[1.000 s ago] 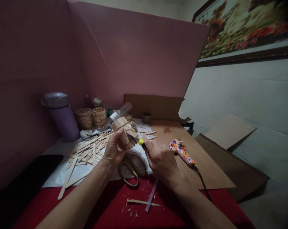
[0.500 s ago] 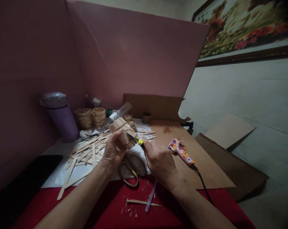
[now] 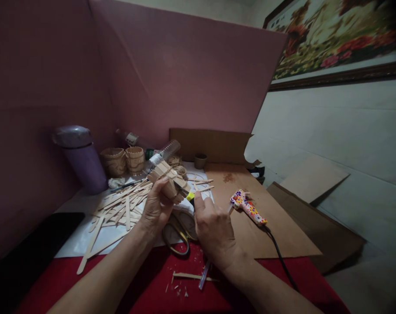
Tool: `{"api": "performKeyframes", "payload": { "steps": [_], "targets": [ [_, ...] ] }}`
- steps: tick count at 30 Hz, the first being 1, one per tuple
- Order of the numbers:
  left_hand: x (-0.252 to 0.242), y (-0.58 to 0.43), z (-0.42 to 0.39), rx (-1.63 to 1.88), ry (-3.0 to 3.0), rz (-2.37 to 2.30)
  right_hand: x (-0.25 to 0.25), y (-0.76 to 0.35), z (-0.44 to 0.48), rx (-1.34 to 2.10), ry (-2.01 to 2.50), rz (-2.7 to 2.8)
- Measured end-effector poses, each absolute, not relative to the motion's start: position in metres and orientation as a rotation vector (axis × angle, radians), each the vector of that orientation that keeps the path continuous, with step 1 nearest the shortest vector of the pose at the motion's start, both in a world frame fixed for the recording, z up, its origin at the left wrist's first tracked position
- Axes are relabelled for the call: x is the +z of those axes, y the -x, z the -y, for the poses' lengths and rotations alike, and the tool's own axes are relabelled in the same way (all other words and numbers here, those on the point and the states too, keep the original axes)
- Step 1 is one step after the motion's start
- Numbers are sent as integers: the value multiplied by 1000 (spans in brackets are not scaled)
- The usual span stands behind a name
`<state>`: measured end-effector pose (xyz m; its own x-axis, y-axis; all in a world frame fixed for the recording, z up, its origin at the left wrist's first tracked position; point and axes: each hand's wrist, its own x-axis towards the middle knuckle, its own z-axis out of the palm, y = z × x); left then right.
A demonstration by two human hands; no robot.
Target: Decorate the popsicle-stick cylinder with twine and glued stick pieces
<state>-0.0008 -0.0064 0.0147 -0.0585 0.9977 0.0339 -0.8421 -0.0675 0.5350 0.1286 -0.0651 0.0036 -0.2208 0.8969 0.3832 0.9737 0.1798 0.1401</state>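
My left hand [image 3: 157, 204] is closed around a small cup built of wooden craft sticks [image 3: 167, 179], tilted, with twine tied about it. In my right hand [image 3: 214, 224] is a utility knife [image 3: 190, 197] with a yellow and black handle, gripped in the fist. Its blade points left and meets the side of the cup; how deep it reaches between the sticks I cannot tell. Below the hands lies a pair of scissors [image 3: 176, 237] with gold-coloured handles, partly covered by my right hand.
Loose craft sticks [image 3: 119, 207] cover white paper on the left. Behind stand two finished-looking stick cups [image 3: 135, 160], a purple tumbler [image 3: 84, 163], a clear bottle [image 3: 165, 152] and twine [image 3: 178, 168]. A flowered glue gun [image 3: 248, 207] lies on cardboard [image 3: 283, 235]. A glue stick [image 3: 204, 274] rests in front.
My right hand with the utility knife has shifted slightly left and down, its blade now further along the cup's side. My left hand holds the cup in nearly the same place.
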Motion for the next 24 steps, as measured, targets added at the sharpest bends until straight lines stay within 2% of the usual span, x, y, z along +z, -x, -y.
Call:
{"api": "performKeyframes", "payload": {
  "steps": [13, 24],
  "targets": [
    [7, -1, 2, 1677, -561, -489, 7, -118, 69, -250, 1869, 2187],
    [15, -3, 6, 1659, -564, -512, 10, -123, 72, -633, 1810, 2203]
  ]
}}
